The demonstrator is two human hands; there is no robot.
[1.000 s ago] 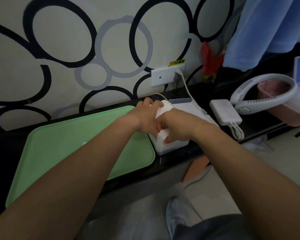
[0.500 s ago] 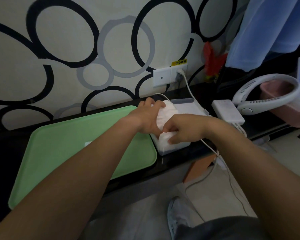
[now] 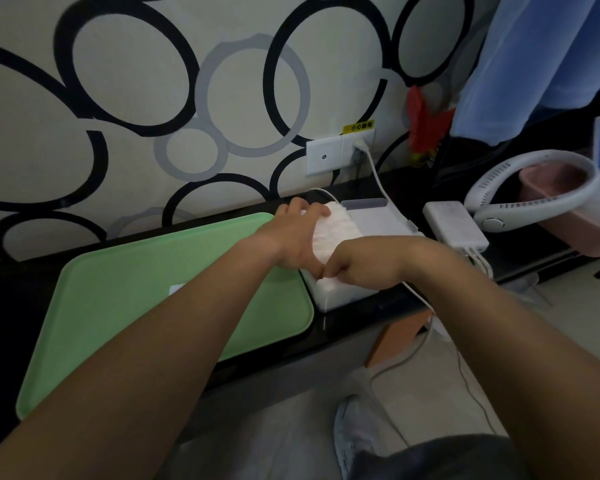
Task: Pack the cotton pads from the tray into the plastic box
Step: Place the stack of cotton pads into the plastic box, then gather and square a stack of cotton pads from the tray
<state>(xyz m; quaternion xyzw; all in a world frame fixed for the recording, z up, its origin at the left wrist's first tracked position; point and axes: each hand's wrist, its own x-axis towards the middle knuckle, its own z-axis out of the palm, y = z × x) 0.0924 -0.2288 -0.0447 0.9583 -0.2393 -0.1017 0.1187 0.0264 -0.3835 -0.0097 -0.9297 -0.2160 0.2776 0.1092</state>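
Nearest the camera: grey trousers (image 3: 440, 459) and a pale shoe (image 3: 352, 434) on the floor, with thin cables trailing beside them. Both bare forearms reach forward over the black counter (image 3: 361, 318).

Tray (image 3: 118, 289): green, flat on the counter at left, its right edge just beside the box. A small white item lies on it, mostly hidden by the left forearm.

Box (image 3: 343, 297): white, translucent, long axis running away from the person towards the wall.

Pads (image 3: 333, 226): one packed white row, long axis the same as the box's, near end low at the box's front left corner, far end towards the wall. The lower part sits inside the box; the upper part stands above the rim.

Left hand (image 3: 291, 237): against the row's left side, fingers curled over its far end, gripping it.

Right hand (image 3: 357, 265): at the row's near end, fingers curled down onto the pads, thumb tip close to the left thumb. Whether it pinches or only presses cannot be told.

Behind the box, a flat white lid (image 3: 378, 216). To the right on the counter, well apart from the box: a power bank (image 3: 454, 226), a white neck fan (image 3: 534, 188) and a pink tub (image 3: 568, 216). On the ring-patterned wall, a socket (image 3: 340, 152) with a white cable (image 3: 378, 178) running down past the lid.
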